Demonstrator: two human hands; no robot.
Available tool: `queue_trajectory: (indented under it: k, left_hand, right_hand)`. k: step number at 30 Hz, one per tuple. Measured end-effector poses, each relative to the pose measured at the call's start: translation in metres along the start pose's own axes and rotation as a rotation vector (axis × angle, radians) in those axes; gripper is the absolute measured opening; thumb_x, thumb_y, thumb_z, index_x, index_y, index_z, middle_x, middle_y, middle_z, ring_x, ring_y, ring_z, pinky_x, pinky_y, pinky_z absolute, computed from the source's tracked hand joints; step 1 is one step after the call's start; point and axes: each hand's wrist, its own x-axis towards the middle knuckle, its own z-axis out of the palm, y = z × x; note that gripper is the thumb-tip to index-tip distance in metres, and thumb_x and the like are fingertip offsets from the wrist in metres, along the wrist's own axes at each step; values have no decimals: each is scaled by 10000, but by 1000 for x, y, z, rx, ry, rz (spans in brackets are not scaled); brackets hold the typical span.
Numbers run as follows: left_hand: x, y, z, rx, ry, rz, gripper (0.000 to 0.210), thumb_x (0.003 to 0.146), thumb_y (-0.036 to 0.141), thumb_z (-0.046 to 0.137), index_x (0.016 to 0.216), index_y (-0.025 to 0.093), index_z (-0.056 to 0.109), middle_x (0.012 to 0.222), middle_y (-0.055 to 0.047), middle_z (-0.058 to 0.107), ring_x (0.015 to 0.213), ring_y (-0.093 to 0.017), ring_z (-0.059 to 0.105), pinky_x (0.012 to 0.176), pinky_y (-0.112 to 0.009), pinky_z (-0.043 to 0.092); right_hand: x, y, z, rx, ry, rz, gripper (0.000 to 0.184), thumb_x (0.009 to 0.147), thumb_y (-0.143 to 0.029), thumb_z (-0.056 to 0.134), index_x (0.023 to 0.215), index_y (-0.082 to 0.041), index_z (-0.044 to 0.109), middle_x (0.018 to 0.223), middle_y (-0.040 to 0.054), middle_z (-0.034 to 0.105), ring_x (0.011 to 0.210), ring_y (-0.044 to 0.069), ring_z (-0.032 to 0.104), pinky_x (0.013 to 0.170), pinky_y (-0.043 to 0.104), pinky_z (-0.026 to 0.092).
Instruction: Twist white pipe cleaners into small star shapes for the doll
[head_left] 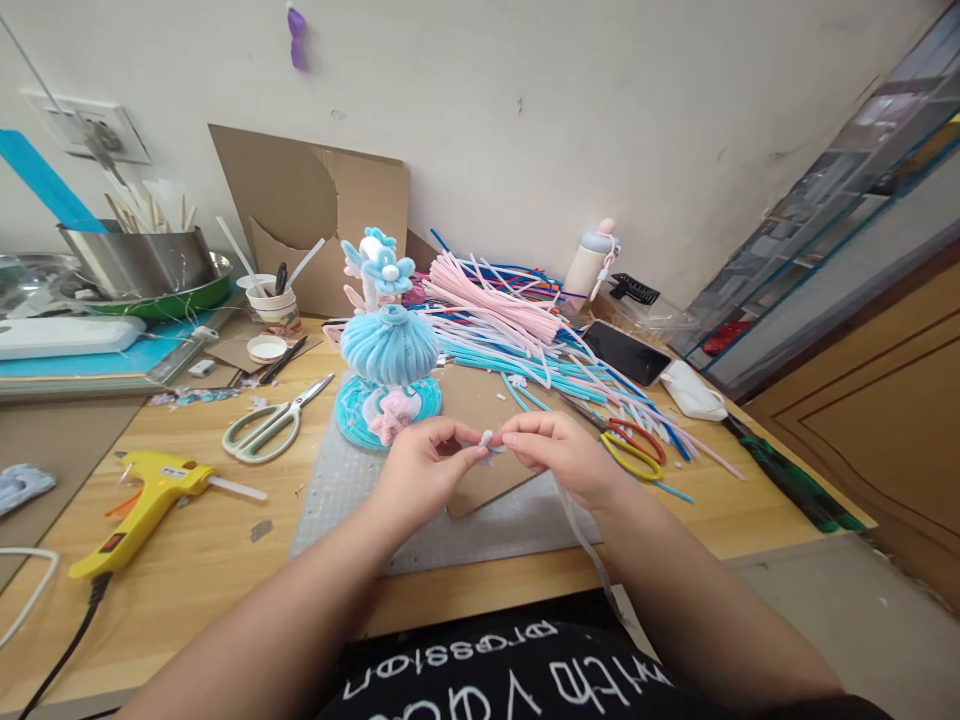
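Between my two hands is a small whitish pipe cleaner piece [487, 440], bent into a little knotted shape. My left hand [431, 465] pinches it from the left with thumb and fingertips. On the other side, my right hand [559, 455] pinches it too, and a long pale strand [585, 535] hangs below that hand toward my lap. Just beyond my left hand stands a blue fuzzy craft figure [390, 345] with a pleated round body, blue flowers on top and a pink star [394, 415] on its round base.
A yellow glue gun [150, 500] and pale-handled scissors [274, 425] lie at left. Piled behind are pink, blue and white pipe cleaners [495, 310]. Red-and-yellow-handled scissors [634, 450], a phone [626, 350] and green-black pliers [795, 480] lie at right. Cardboard [469, 490] lies on the grey mat [345, 510].
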Motion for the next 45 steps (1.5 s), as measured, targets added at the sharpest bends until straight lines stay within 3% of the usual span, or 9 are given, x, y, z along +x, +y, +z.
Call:
queue_trajectory:
  k: [8, 13, 17, 23, 26, 30, 35, 39, 45]
  left_hand:
    - [2, -3, -2, -514, -57, -187, 206, 599, 264, 791, 678, 147, 641, 601, 12, 637, 556, -96, 550, 589, -226, 416]
    - [1, -6, 3, -603, -13, -156, 217, 612, 276, 790, 681, 149, 628, 624, 15, 638, 581, -96, 549, 601, -225, 407]
    - [2, -9, 5, -524, 8, -66, 206, 620, 253, 792, 722, 154, 642, 667, 24, 650, 616, -80, 548, 627, -205, 407]
    - [2, -8, 4, -501, -57, -118, 253, 596, 268, 803, 759, 140, 656, 702, -8, 674, 657, -113, 598, 668, -240, 448]
    - [0, -6, 5, -431, 26, -102, 239, 588, 275, 801, 699, 143, 636, 649, 3, 660, 624, -116, 598, 645, -243, 455]
    - [0, -7, 5, -275, 135, -44, 213, 626, 300, 766, 707, 146, 644, 687, -13, 673, 649, -132, 605, 649, -251, 458]
    - [2, -5, -2, 126, 76, 44, 158, 690, 297, 702, 740, 151, 669, 738, -39, 681, 678, -162, 594, 622, -269, 436]
    - [4, 1, -14, 223, -233, 3, 122, 693, 267, 697, 723, 150, 683, 698, -33, 670, 643, -148, 562, 580, -255, 396]
    - [5, 0, -21, -204, -474, -211, 198, 635, 294, 760, 716, 138, 670, 629, 1, 631, 564, -99, 512, 551, -223, 356]
  right_hand:
    - [0, 2, -3, 299, -124, 19, 156, 707, -267, 667, 793, -139, 645, 483, -79, 400, 415, 37, 236, 419, 202, 117]
    - [0, 15, 24, 319, 150, -168, 176, 631, -242, 765, 709, -182, 620, 694, -16, 660, 601, 91, 553, 573, 215, 421]
    - [0, 23, 34, 306, 328, -224, 143, 625, -248, 777, 687, -195, 660, 666, -28, 668, 622, 98, 578, 615, 222, 450]
    - [0, 22, 32, 307, 293, -216, 141, 664, -299, 745, 685, -194, 653, 593, -35, 625, 520, 89, 515, 565, 236, 437]
    - [-2, 24, 34, 109, 322, -236, 164, 746, -339, 669, 719, -187, 615, 626, -16, 624, 548, 108, 526, 555, 239, 414]
    - [-13, 22, 38, -591, 429, -387, 184, 862, -288, 518, 752, -172, 608, 641, 19, 602, 577, 130, 517, 565, 259, 349]
    - [-25, 0, 31, -1163, 297, -554, 238, 874, -181, 459, 682, -159, 598, 627, 33, 598, 597, 142, 517, 576, 285, 282]
    - [-19, -18, 15, -919, 135, -359, 80, 804, -189, 566, 767, -187, 637, 653, -4, 611, 579, 114, 501, 545, 249, 290]
    - [-2, -14, 1, -130, -170, -125, 119, 717, -261, 690, 747, -160, 635, 566, -39, 503, 510, 78, 398, 473, 211, 269]
